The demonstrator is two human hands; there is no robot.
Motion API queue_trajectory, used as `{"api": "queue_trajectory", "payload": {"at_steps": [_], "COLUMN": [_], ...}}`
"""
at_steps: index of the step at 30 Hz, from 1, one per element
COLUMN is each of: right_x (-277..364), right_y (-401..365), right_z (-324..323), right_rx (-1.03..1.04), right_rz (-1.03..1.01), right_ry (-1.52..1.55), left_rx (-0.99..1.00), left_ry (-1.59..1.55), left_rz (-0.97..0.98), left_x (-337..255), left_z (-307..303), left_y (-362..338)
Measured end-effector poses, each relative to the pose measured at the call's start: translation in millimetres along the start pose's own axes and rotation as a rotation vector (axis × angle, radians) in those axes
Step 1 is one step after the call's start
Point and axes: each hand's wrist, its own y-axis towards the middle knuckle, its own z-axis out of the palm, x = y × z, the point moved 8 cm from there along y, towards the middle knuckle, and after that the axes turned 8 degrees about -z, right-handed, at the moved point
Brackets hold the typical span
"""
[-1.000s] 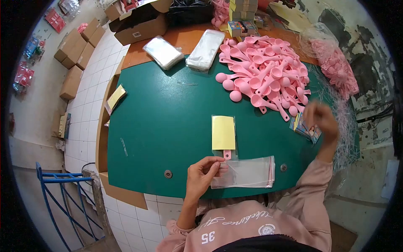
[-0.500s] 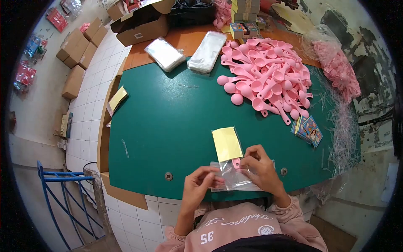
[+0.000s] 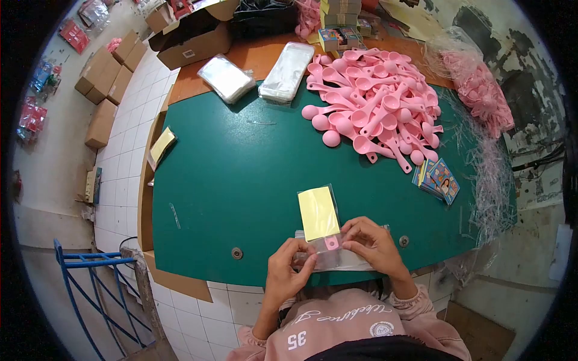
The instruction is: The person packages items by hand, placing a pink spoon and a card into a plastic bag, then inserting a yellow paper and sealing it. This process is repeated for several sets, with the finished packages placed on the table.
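Note:
A clear plastic bag (image 3: 328, 259) lies at the table's front edge, its open end toward me. Inside it sit a yellow card (image 3: 318, 214) and a pink measuring spoon, of which only the handle end (image 3: 332, 242) shows below the card. My left hand (image 3: 289, 268) pinches the bag's left edge between thumb and fingers. On the opposite edge, my right hand (image 3: 374, 245) is closed on the plastic beside the spoon handle. Beneath this bag rests a stack of flat clear bags (image 3: 356, 261), partly hidden by my hands.
A big heap of pink spoons (image 3: 379, 102) covers the back right, with picture cards (image 3: 444, 180) before it. Two packs of clear bags (image 3: 226, 78) (image 3: 288, 72) lie at the back. A filled bag (image 3: 161, 146) is at the left edge; plastic scraps (image 3: 490, 180) hang at right.
My left hand has closed on the bag's left edge, and the lower end of the bag now looks flatter. My right hand has shifted slightly down. The whole view has moved a little.

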Motion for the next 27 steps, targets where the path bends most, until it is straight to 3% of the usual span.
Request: {"api": "queue_trajectory", "payload": {"at_steps": [2,4,7,9,16,21,23,25,27], "right_x": [-12,-13,-13,-14,-8,-3,9,32,36], "right_y": [1,2,4,4,4,6,14,37,51], "right_z": [8,8,6,5,9,7,2,-41,-82], "right_rx": [-0.048,-0.082,-0.159,-0.206,-0.194,-0.165,-0.036,-0.041,-0.289], "right_rz": [0.068,0.104,0.155,0.168,0.102,0.112,0.077,-0.115,-0.293], "right_ry": [0.289,0.244,0.201,0.203,0.149,0.114,-0.166,-0.723,-1.044], "left_rx": [-0.042,-0.079,-0.157,-0.253,-0.073,-0.106,-0.126,-0.226,-0.336], "left_ry": [0.001,0.001,0.074,-0.215,-0.265,-0.106,-0.039,0.022,0.161], "left_rz": [-0.025,-0.046,0.105,-0.016,-0.101,0.022,0.095,0.128,0.136], "left_x": [5,14,2,0,24,1,-1,-9,-14], "left_z": [1,1,1,-4,5,3,-13,-47,-94], "left_y": [2,7,7,7,7,8,16,23,37]}}
